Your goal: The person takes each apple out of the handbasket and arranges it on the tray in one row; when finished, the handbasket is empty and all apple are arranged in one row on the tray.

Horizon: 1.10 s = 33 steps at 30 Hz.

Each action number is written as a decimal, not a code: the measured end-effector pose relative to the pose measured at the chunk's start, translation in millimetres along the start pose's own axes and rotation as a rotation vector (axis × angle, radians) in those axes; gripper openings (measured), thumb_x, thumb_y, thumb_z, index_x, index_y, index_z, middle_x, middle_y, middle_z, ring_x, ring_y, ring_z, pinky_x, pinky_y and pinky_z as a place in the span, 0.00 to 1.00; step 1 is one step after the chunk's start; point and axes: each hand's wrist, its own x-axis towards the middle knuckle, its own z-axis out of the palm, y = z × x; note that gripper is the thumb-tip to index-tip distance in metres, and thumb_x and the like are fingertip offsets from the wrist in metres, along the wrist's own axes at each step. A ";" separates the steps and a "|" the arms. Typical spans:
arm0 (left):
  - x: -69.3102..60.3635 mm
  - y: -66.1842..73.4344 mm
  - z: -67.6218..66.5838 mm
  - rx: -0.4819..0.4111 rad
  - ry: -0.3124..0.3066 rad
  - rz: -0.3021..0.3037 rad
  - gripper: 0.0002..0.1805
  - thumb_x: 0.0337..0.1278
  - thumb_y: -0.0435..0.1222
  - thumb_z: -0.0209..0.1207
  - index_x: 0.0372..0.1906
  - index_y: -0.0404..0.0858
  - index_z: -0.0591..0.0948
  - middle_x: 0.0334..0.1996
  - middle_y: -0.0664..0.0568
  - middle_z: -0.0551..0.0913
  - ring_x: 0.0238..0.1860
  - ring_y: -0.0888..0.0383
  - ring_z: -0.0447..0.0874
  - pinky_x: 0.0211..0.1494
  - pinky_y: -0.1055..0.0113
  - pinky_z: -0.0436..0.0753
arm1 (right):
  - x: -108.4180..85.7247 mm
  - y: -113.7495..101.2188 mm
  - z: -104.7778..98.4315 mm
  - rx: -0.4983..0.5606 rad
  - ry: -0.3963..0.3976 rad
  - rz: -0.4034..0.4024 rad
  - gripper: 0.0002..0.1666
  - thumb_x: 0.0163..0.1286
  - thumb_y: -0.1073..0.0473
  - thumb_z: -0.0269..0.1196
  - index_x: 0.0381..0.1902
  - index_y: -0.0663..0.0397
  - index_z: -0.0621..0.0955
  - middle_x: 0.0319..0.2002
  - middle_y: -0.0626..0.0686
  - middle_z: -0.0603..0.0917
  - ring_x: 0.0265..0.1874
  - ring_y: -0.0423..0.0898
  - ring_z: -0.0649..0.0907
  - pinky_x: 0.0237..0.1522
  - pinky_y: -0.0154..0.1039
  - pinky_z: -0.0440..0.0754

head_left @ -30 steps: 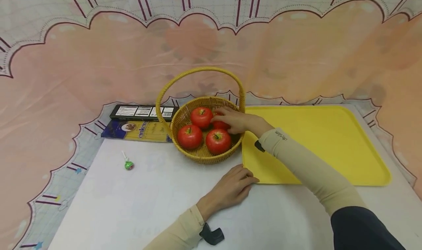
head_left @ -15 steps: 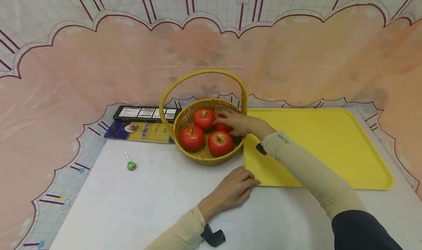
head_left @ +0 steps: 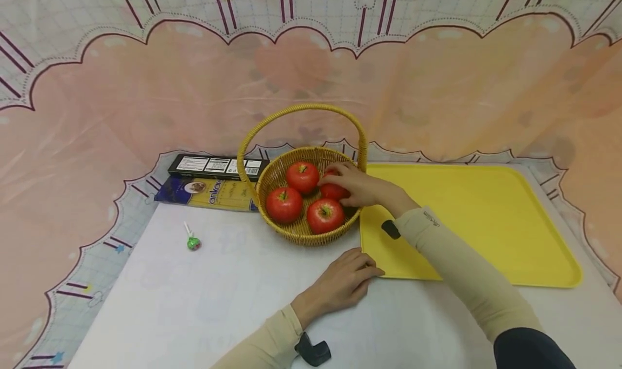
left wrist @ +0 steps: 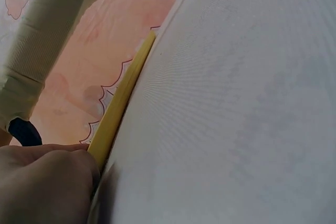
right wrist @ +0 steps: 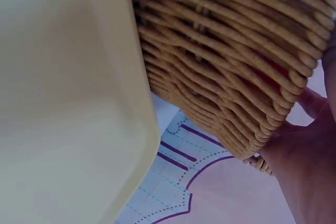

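My right hand reaches under the handle of a yellow wicker basket and grips a red apple on the basket's right side. Several apples lie in it, among them a back apple, a left apple and a front apple. In the right wrist view the basket's woven wall hides most of the fruit, and the hand curves over the rim. My left hand holds the near left corner of a yellow tray; its fingertips are partly hidden in the left wrist view.
Behind and left of the basket lie a black box and a yellow and blue pasta packet. A green lollipop is on the white table at left. A patterned cloth hangs behind.
My right hand and the apple in it have shifted slightly to the right within the basket, and more of that apple shows. The left hand stays at the tray corner. The head view has shifted slightly.
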 end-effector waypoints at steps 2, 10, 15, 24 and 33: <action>-0.3 -0.3 -0.4 0.003 -0.003 0.001 0.14 0.59 0.35 0.55 0.50 0.48 0.81 0.44 0.58 0.77 0.53 0.61 0.73 0.70 0.64 0.65 | -2.9 0.4 1.4 0.018 0.039 -0.014 0.32 0.59 0.63 0.65 0.61 0.43 0.71 0.65 0.60 0.61 0.66 0.61 0.60 0.65 0.60 0.64; -0.9 -2.1 1.8 -0.009 -0.003 -0.001 0.15 0.60 0.35 0.54 0.50 0.48 0.81 0.44 0.59 0.78 0.51 0.62 0.73 0.71 0.65 0.64 | -11.5 2.3 10.3 0.048 0.170 -0.069 0.32 0.58 0.61 0.66 0.61 0.43 0.71 0.65 0.60 0.62 0.66 0.58 0.60 0.66 0.57 0.64; -0.4 -2.2 2.3 -0.015 0.001 -0.003 0.15 0.60 0.35 0.53 0.50 0.48 0.81 0.43 0.60 0.78 0.51 0.63 0.73 0.71 0.66 0.64 | -14.1 3.1 13.7 0.057 0.214 -0.084 0.32 0.58 0.61 0.66 0.61 0.43 0.71 0.65 0.60 0.62 0.66 0.57 0.60 0.64 0.56 0.66; -0.4 -1.5 1.8 0.000 -0.015 -0.011 0.15 0.60 0.35 0.54 0.51 0.49 0.81 0.45 0.59 0.76 0.54 0.62 0.72 0.71 0.65 0.63 | -20.6 4.0 20.0 0.064 0.308 -0.115 0.33 0.59 0.57 0.66 0.62 0.42 0.71 0.66 0.58 0.62 0.67 0.55 0.60 0.63 0.56 0.69; -0.1 -1.3 3.2 -0.004 0.005 -0.009 0.15 0.59 0.34 0.54 0.49 0.49 0.81 0.43 0.60 0.77 0.53 0.62 0.72 0.70 0.67 0.64 | -36.8 -0.7 25.9 0.164 0.428 -0.090 0.34 0.58 0.56 0.68 0.62 0.41 0.72 0.66 0.56 0.63 0.66 0.53 0.63 0.59 0.53 0.74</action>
